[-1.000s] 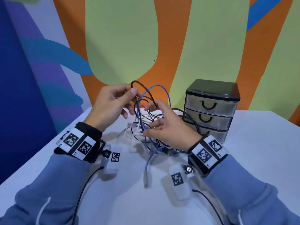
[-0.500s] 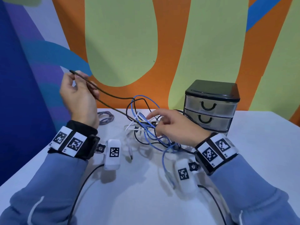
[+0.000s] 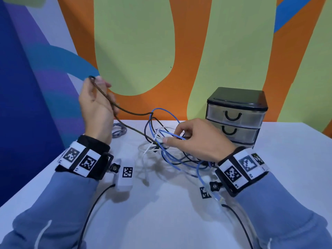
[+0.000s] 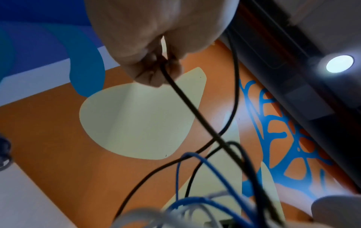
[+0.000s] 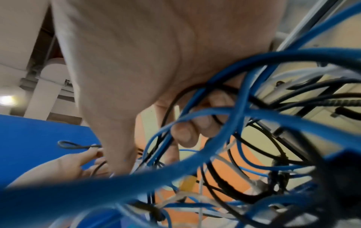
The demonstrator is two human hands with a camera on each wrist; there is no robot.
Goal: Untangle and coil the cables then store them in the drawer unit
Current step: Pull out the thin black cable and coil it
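On the white table (image 3: 179, 212), in front of the closed drawer unit (image 3: 235, 115), the cable tangle (image 3: 167, 150) is lying between the person's wrists. The right hand (image 3: 199, 139) is reaching into it palm down, fingers pinching the blue cable (image 3: 172, 159). The left hand (image 3: 95, 108) is lifting up and away to the left, gripping the dark braided cable (image 3: 125, 112) near its looped end. Drawing it out slowly while the pile is pinned should be keeping knots from tightening.
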